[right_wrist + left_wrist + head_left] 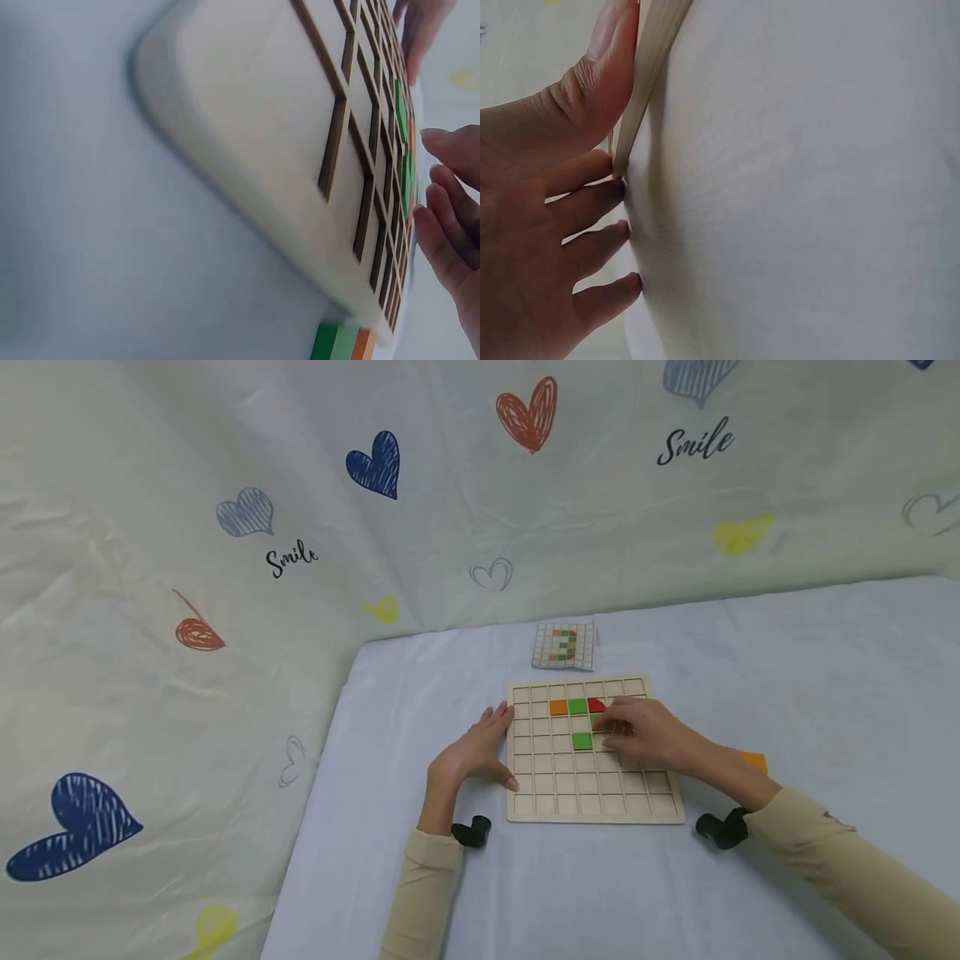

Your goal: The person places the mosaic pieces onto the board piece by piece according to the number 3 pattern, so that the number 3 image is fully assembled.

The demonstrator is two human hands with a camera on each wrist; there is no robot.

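A square wooden grid board (540, 810) lies on the white cloth. My left hand (474, 752) rests along its left edge, fingers spread, with the thumb against the board's side in the left wrist view. Over the upper right cells, my right hand (652, 735) has bent fingers, its fingertips right at a green tile (596, 719). The right wrist view shows a gap between thumb and fingers, nothing visible in it. An orange tile (558, 707), another green tile (577, 706) and a red piece (596, 704) form an upper row. One more green tile (582, 742) sits lower.
Behind the board lies a pattern card (564, 646) printed with a coloured grid. An orange block (754, 762) shows past the right forearm. Beside the board, green and orange blocks (341, 343) appear in the right wrist view. A heart-printed curtain (450, 527) hangs behind.
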